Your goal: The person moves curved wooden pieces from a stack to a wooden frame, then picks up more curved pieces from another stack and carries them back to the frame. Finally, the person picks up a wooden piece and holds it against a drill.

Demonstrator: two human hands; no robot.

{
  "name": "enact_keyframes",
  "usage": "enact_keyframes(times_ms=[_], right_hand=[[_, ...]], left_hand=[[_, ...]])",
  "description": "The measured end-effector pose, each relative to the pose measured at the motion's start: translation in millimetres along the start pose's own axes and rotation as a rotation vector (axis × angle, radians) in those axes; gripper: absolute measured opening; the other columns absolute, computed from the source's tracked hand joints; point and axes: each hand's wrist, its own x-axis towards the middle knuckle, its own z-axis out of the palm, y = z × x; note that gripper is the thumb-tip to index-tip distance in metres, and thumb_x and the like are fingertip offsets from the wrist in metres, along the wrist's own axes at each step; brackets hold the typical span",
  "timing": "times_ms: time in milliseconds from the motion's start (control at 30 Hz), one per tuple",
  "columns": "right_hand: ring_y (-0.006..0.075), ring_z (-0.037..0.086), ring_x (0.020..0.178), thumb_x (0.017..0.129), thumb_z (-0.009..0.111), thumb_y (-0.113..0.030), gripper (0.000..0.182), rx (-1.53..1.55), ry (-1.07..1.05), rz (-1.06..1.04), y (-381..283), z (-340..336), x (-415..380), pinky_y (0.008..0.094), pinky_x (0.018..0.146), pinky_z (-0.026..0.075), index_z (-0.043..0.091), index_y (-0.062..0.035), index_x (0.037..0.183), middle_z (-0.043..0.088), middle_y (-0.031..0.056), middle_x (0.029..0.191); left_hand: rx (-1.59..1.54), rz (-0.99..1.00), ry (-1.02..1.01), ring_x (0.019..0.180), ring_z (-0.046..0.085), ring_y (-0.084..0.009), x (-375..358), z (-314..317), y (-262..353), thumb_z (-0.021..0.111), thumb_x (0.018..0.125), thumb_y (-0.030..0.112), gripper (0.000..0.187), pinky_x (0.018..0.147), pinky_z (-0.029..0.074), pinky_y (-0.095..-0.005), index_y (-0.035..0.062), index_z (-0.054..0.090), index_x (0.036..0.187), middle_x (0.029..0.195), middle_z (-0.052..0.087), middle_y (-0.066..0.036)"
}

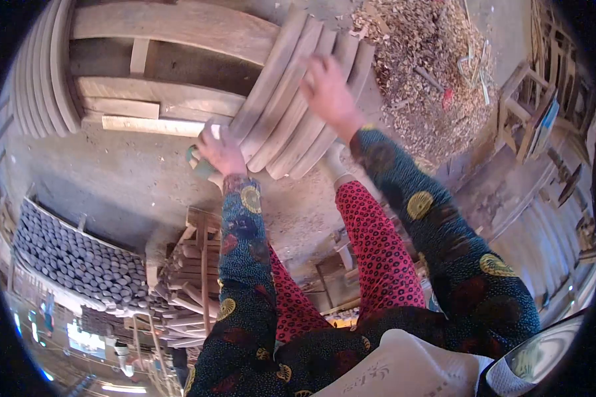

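Several curved wooden slats (291, 99) lie side by side, slanting across the near right end of a wooden stack. At their lower left end is my left hand (222, 151), fingers apart and close to the slat ends, with something small and white at the fingertips. Over the upper part of the slats is my right hand (328, 89), its fingers loosely bent, apart and blurred by motion. Beneath the slats run wide curved boards (172, 26) and a pale straight strip (152, 126).
Wood shavings (430, 86) are heaped at the upper right. More curved slats (46, 79) stand at the far left. A rack of stacked round-ended wood pieces (79, 255) is at lower left. Wooden frames (526, 112) stand at right. My feet are near the slats.
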Motion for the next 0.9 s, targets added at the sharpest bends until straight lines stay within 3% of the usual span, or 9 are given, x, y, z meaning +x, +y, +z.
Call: enact_keyframes(times_ms=[67,167,233,567,767,900], right_hand=[[0.0398,0.048,0.108,0.08,0.06,-0.007,0.041,0.168,0.003,0.11,-21,4,-39,0.0437,0.092,0.043,0.05,-0.0058,0.119,0.048,0.0208,0.116],[0.0411,0.05,0.105,0.08,0.06,-0.006,0.038,0.247,-0.061,0.302,-36,9,-89,0.0433,0.091,0.044,0.051,-0.0043,0.117,0.048,0.0221,0.114],[0.0421,0.051,0.103,0.081,0.06,-0.006,0.037,0.313,-0.091,0.46,-40,15,-119,0.044,0.09,0.045,0.051,-0.004,0.117,0.048,0.0226,0.113],[0.0444,0.049,0.105,0.083,0.058,-0.007,0.034,0.426,-0.141,0.602,-10,17,-174,0.046,0.091,0.043,0.051,-0.0048,0.116,0.05,0.0243,0.113],[0.0452,0.049,0.105,0.082,0.057,-0.005,0.034,0.426,-0.131,0.615,-6,14,-174,0.0467,0.092,0.043,0.053,-0.0041,0.116,0.051,0.0264,0.111],[0.0438,0.051,0.102,0.084,0.057,-0.009,0.032,0.337,-0.148,0.624,-3,17,-190,0.0456,0.089,0.045,0.053,-0.0058,0.116,0.051,0.0257,0.113]], left_hand=[[0.069,0.184,-0.18,0.111,0.046,-0.0358,20,16,15,0.059,0.087,0.02,0.039,0.096,0.04,-0.0439,0.0166,0.053,0.125,0.123,0.045,-0.016],[0.177,0.344,-0.313,0.113,0.046,-0.0342,27,44,28,0.062,0.085,0.021,0.041,0.097,0.039,-0.0435,0.0234,0.054,0.125,0.123,0.049,-0.014],[0.224,0.335,-0.323,0.114,0.046,-0.034,21,50,35,0.063,0.084,0.019,0.044,0.098,0.038,-0.0437,0.0235,0.053,0.126,0.125,0.05,-0.014],[0.362,0.336,-0.358,0.112,0.049,-0.0343,21,52,44,0.06,0.081,0.007,0.051,0.099,0.037,-0.0437,0.0196,0.05,0.129,0.119,0.053,-0.016],[0.381,0.321,-0.374,0.113,0.049,-0.0334,24,55,41,0.061,0.082,0.01,0.049,0.099,0.036,-0.0439,0.0185,0.051,0.129,0.119,0.053,-0.016],[0.466,0.366,-0.288,0.117,0.042,-0.0366,18,50,27,0.066,0.081,0.019,0.06,0.101,0.034,-0.0468,0.0219,0.043,0.136,0.127,0.047,-0.015]])
